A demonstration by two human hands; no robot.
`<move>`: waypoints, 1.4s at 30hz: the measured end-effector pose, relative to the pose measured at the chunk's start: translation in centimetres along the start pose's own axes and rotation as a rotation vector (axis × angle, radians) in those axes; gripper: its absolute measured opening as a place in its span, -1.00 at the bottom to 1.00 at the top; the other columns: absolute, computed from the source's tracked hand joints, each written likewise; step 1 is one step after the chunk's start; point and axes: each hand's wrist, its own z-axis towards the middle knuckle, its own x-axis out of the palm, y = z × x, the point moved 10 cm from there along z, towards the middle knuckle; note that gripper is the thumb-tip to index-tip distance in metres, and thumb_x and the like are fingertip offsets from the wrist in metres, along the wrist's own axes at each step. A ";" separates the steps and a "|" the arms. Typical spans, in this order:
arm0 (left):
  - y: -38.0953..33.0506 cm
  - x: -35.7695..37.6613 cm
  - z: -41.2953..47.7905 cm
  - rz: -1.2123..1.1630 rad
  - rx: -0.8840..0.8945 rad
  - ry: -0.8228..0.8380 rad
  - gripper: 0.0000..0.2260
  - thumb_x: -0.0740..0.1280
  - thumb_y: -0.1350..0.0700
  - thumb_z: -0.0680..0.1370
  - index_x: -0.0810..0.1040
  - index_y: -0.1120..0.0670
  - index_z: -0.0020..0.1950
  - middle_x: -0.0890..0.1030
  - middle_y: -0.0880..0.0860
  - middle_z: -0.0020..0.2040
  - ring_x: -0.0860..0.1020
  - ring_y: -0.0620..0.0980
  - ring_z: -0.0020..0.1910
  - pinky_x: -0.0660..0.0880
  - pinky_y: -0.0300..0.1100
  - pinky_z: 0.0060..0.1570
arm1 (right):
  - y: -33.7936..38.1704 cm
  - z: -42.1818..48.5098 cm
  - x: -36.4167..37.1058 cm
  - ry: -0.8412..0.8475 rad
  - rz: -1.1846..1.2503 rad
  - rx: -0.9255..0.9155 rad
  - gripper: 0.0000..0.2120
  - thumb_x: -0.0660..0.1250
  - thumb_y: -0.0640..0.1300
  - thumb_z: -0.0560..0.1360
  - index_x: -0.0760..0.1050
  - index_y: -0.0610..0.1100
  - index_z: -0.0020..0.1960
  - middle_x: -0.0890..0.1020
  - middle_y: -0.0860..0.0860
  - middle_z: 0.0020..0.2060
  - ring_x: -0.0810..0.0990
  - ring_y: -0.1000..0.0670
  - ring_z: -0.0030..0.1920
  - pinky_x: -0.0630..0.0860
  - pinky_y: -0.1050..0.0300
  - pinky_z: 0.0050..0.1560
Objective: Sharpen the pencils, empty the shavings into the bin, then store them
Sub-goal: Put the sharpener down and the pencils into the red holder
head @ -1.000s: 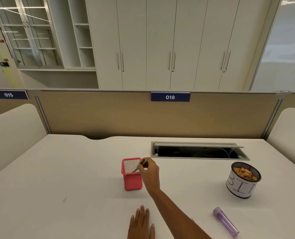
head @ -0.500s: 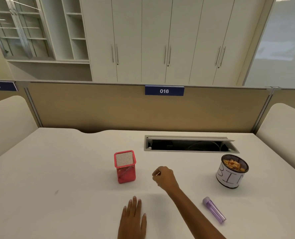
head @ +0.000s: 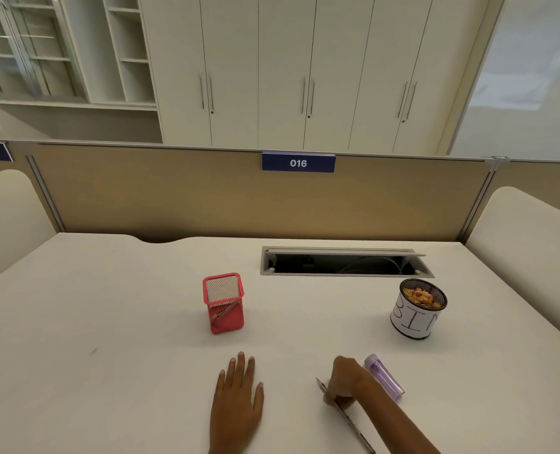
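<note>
My right hand [head: 342, 381] is curled on a dark pencil [head: 346, 417] that lies slanted on the white desk [head: 108, 371] near the front edge, tip pointing away. Just right of that hand lies a purple translucent sharpener [head: 385, 376] on its side. A red mesh pencil holder [head: 223, 303] stands at the desk's middle with a pencil leaning inside it. A black mesh cup labelled BIN [head: 418, 309], holding shavings, stands at the right. My left hand [head: 237, 401] rests flat on the desk, fingers apart, holding nothing.
An open cable slot [head: 344, 262] runs across the back of the desk, behind the bin. A tan partition with a blue 016 plate [head: 298, 163] closes off the far side. Curved white side panels flank the desk.
My right hand has drawn back from the red holder, where it put a pencil in, to the front of the desk and closed on another pencil beside the sharpener. The left hand stayed flat.
</note>
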 end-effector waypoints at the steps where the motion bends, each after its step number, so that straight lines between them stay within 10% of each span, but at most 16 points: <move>1: 0.0 -0.1 0.1 0.005 0.001 0.002 -0.55 -0.28 -0.09 0.60 -0.17 -0.13 0.51 -0.33 -0.16 0.51 -0.33 -0.28 0.45 -0.25 -0.33 0.41 | 0.4 0.0 -0.2 -0.011 0.029 -0.008 -0.66 0.39 -0.20 0.37 0.25 -0.11 -0.41 0.56 -0.01 -0.31 0.63 0.04 -0.28 0.31 0.35 -0.53; 6: 0.1 0.8 0.6 0.036 -0.031 0.136 -0.50 -0.29 -0.09 0.60 0.08 -0.06 0.50 -0.22 -0.09 0.55 -0.32 -0.24 0.47 -0.26 -0.32 0.41 | 3.8 -0.2 -4.1 -0.195 0.498 -0.111 -0.82 0.35 -0.27 0.42 0.44 -0.20 -0.34 0.60 -0.18 -0.21 0.61 -0.04 -0.31 0.62 0.13 -0.13; 9: -0.2 1.2 0.5 0.057 0.000 0.132 -0.31 -0.30 -0.09 0.60 0.58 0.12 0.19 0.09 0.00 0.55 -0.18 -0.19 0.50 -0.27 -0.32 0.41 | 7.0 -1.2 -8.0 -0.351 0.791 -0.263 -0.89 0.34 -0.31 0.47 0.56 -0.36 -0.07 0.59 -0.15 -0.20 0.58 0.03 -0.36 0.59 0.38 -0.34; 12: -0.3 1.5 0.3 0.055 -0.001 0.150 -0.26 -0.31 -0.09 0.60 0.67 0.14 0.05 0.52 0.10 0.29 0.18 -0.10 0.46 -0.31 -0.34 0.40 | 10.0 -2.7 -11.7 -0.573 0.929 -0.394 -0.84 0.31 -0.29 0.50 0.55 -0.34 0.04 0.59 -0.11 -0.18 0.60 -0.02 -0.22 0.59 0.33 -0.20; 15: 0.6 1.6 0.2 0.044 -0.077 0.210 -0.36 -0.30 -0.08 0.60 0.49 0.10 0.29 0.35 0.13 0.44 -0.01 -0.12 0.51 -0.28 -0.29 0.41 | 12.7 -3.1 -13.3 -0.678 1.013 -0.459 -0.85 0.29 -0.31 0.50 0.55 -0.33 0.04 0.62 -0.17 -0.16 0.60 -0.01 -0.23 0.62 0.12 -0.06; 17: 0.9 0.5 0.7 0.104 -0.072 0.103 -0.48 -0.31 -0.08 0.59 -0.02 0.02 0.53 -0.21 0.05 0.56 -0.21 -0.08 0.51 -0.29 -0.26 0.41 | 14.2 -2.4 -13.0 -0.679 1.006 -0.456 -0.84 0.29 -0.31 0.50 0.54 -0.33 0.05 0.65 -0.22 -0.12 0.61 -0.02 -0.22 0.63 0.09 -0.04; 20: 0.3 0.1 0.6 0.131 0.019 -0.019 -0.50 -0.32 -0.08 0.59 -0.36 0.02 0.49 -0.40 -0.02 0.50 -0.34 -0.12 0.48 -0.32 -0.25 0.41 | 15.7 -1.0 -11.8 -0.647 0.962 -0.415 -0.81 0.28 -0.29 0.51 0.54 -0.33 0.09 0.65 -0.25 -0.02 0.66 -0.14 -0.06 0.63 0.00 0.05; 26: 1.2 1.3 1.4 0.160 -0.064 0.100 -0.41 -0.30 -0.08 0.59 0.36 0.09 0.38 -0.36 -0.01 0.52 -0.37 -0.13 0.47 -0.33 -0.22 0.41 | 16.8 1.2 -9.5 -0.520 0.879 -0.352 -0.72 0.28 -0.26 0.53 0.49 -0.29 0.22 0.65 -0.24 0.05 0.67 -0.15 0.00 0.61 0.03 0.09; 29: 1.1 1.2 1.7 0.165 -0.075 0.101 -0.47 -0.31 -0.09 0.59 0.13 0.03 0.49 -0.36 -0.02 0.52 -0.37 -0.14 0.47 -0.32 -0.23 0.41 | 14.9 1.3 -9.1 -0.514 0.862 -0.336 -0.73 0.28 -0.27 0.53 0.49 -0.29 0.22 0.67 -0.23 0.01 0.67 -0.07 -0.10 0.58 0.17 0.00; 33: 1.0 1.5 1.2 0.077 -0.069 0.099 -0.35 -0.28 -0.10 0.60 0.57 0.06 0.17 -0.01 0.04 0.56 -0.34 -0.21 0.47 -0.28 -0.29 0.42 | 9.3 0.5 -8.6 -0.537 0.691 -0.284 -0.78 0.24 -0.29 0.53 0.56 -0.27 0.13 0.66 -0.17 0.04 0.63 -0.04 -0.03 0.54 0.21 0.03; 36: 0.9 1.3 0.9 -0.007 -0.060 0.099 -0.43 -0.26 -0.11 0.60 0.42 0.03 0.33 -0.13 -0.10 0.56 -0.30 -0.27 0.46 -0.22 -0.32 0.42 | 3.5 -0.3 -7.9 -0.581 0.464 -0.191 -0.73 0.20 -0.30 0.51 0.56 -0.21 0.14 0.64 -0.10 0.09 0.59 -0.04 0.09 0.46 0.25 0.05; 42: 0.1 1.4 0.5 -0.067 -0.051 0.118 -0.35 -0.25 -0.13 0.60 0.56 0.14 0.16 0.23 -0.05 0.50 -0.09 -0.34 0.48 -0.22 -0.36 0.41 | -8.2 -2.2 -4.8 -0.528 0.174 0.181 -0.58 0.18 -0.18 0.51 0.33 -0.05 0.36 0.45 -0.09 0.21 0.42 -0.10 0.23 0.46 0.05 0.15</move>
